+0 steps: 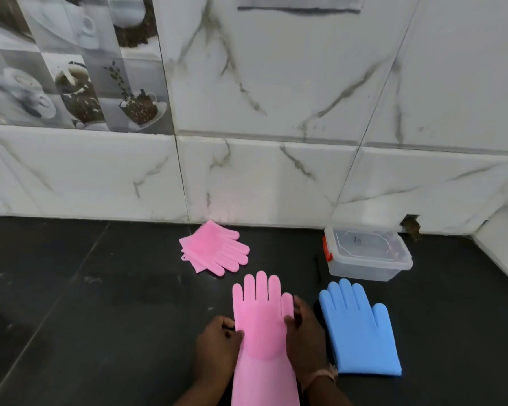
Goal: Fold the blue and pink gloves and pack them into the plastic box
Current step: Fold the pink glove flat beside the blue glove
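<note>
pink glove (261, 326) flat at 6 o'clock, soft, floppy rubber, likely grippy; take at side edges | left hand (217, 344) pinches left edge, right hand (304, 341) pinches right | blue glove (361, 329) at 4 | plastic box (367, 253) at 2, lidded, looks empty | folded pink glove (214, 249) at 12

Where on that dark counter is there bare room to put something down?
The counter is bare left of the folded pink glove and left hand. It is crowded on the right, among the long pink glove, blue glove and plastic box.
</note>
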Motion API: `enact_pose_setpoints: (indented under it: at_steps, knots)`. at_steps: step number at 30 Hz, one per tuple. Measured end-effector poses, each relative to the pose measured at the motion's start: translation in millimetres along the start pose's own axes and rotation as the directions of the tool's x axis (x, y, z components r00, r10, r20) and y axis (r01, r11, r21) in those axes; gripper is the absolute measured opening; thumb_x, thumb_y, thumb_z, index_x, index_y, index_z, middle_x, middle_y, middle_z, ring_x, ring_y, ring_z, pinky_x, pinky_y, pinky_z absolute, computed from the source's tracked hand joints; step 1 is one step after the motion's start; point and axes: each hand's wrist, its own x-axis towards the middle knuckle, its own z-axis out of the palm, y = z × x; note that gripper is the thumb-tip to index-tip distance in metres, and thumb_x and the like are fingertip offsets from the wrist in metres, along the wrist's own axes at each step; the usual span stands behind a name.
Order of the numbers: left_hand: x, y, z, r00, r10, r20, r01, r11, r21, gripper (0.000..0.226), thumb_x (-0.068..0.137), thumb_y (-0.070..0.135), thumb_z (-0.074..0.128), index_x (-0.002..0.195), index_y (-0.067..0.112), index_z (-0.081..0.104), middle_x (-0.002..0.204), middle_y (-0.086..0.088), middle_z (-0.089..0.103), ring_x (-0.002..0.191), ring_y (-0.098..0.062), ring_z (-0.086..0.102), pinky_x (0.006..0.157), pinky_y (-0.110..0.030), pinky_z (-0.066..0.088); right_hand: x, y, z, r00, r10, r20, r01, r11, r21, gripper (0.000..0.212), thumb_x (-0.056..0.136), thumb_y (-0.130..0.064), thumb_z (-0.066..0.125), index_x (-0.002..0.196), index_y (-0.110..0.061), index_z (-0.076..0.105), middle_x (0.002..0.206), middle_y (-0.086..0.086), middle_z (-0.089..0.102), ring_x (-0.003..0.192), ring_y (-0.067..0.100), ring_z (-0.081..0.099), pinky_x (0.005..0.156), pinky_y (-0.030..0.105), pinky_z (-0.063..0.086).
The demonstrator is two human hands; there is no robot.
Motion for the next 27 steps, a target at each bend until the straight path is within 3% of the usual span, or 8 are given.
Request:
enact_pose_setpoints:
  at_steps: [3,10,15,18,21,23,25,27]
  knots:
    - [2.9,0.1,0.4,1.000,0.026,-0.010,-0.025,0.999,0.035,0.021,0.080,0.018,0.084,0.073,0.024,0.065,0.070,0.010,0.069,0.068,-0.002,0.063,0.057,-0.020,0.043,7.0,-6.0,0.0,1.000,0.000,-0.005,0.000,1.000,0.018,0.016,0.102,-0.032,0.050,0.103,-0.039,0.064,0.098,-0.020,0.066,0.095,0.001,0.063,0.079,0.019,0.046]
    - [17.9,7.6,-3.7,0.984,0.174,0.039,-0.177,0.974,0.139,0.025,0.082,0.023,0.083,0.099,0.025,0.064,0.091,0.002,0.067,0.081,-0.016,0.061,0.068,-0.029,0.044,15.4,-1.2,4.1,0.999,-0.028,-0.025,0.026,0.995,-0.092,0.026,0.099,-0.019,0.056,0.124,-0.016,0.062,0.119,0.004,0.067,0.113,0.025,0.062,0.098,0.038,0.050]
    - [35.7,7.9,-9.2,0.966,0.195,0.168,-0.226,0.955,0.191,0.048,0.088,0.026,0.080,0.133,0.033,0.065,0.119,0.000,0.061,0.091,-0.010,0.061,0.084,-0.024,0.046,20.5,-11.1,13.1,0.984,-0.178,-0.010,0.159,0.900,-0.406,0.044,0.099,-0.022,0.057,0.143,-0.019,0.051,0.151,0.002,0.046,0.143,0.021,0.036,0.121,0.036,0.025]
    - [43.2,7.1,-13.6,0.961,0.181,0.207,-0.229,0.944,0.239,0.043,0.090,0.035,0.076,0.129,0.043,0.061,0.120,0.007,0.060,0.094,-0.006,0.063,0.088,-0.027,0.053,23.4,-31.7,27.1,0.959,-0.269,0.087,0.282,0.905,-0.319,0.036,0.102,-0.024,0.048,0.136,-0.018,0.057,0.149,0.003,0.048,0.141,0.017,0.038,0.122,0.034,0.026]
    - [42.9,9.7,-14.7,0.977,0.157,0.146,-0.188,0.955,0.229,0.021,0.090,0.035,0.069,0.102,0.040,0.052,0.101,0.010,0.063,0.084,-0.007,0.064,0.079,-0.037,0.059,31.3,-59.5,50.4,0.907,-0.362,0.213,0.409,0.876,-0.254,0.036,0.100,-0.030,0.041,0.127,-0.018,0.062,0.148,0.001,0.046,0.141,0.016,0.038,0.119,0.028,0.026]
    - [42.3,10.7,-13.0,0.987,0.121,0.109,-0.139,0.975,0.175,0.021,0.089,0.026,0.063,0.094,0.032,0.043,0.090,0.006,0.065,0.078,-0.015,0.065,0.072,-0.039,0.056,44.6,-76.7,66.4,0.868,-0.352,0.349,0.444,0.866,-0.231,0.030,0.097,-0.016,0.051,0.122,-0.015,0.067,0.159,0.007,0.034,0.146,0.023,0.030,0.117,0.023,0.025]
    - [44.2,15.9,-14.2,0.991,0.071,0.117,-0.085,0.989,0.125,0.022,0.089,0.015,0.058,0.096,0.024,0.040,0.085,0.000,0.065,0.077,-0.022,0.065,0.069,-0.040,0.052,60.1,-92.0,79.5,0.850,-0.275,0.449,0.440,0.840,-0.317,0.024,0.091,-0.017,0.061,0.113,-0.015,0.071,0.165,0.011,0.021,0.152,0.032,0.016,0.122,0.032,0.021]
    - [47.4,18.3,-16.1,0.991,0.027,0.129,-0.039,0.995,0.094,0.024,0.087,0.007,0.058,0.097,0.018,0.039,0.084,-0.003,0.064,0.075,-0.022,0.061,0.064,-0.036,0.046,69.1,-102.5,89.9,0.836,-0.189,0.515,0.450,0.774,-0.445,0.027,0.086,-0.026,0.067,0.110,-0.013,0.072,0.161,0.015,0.029,0.150,0.038,0.019,0.123,0.041,0.019]
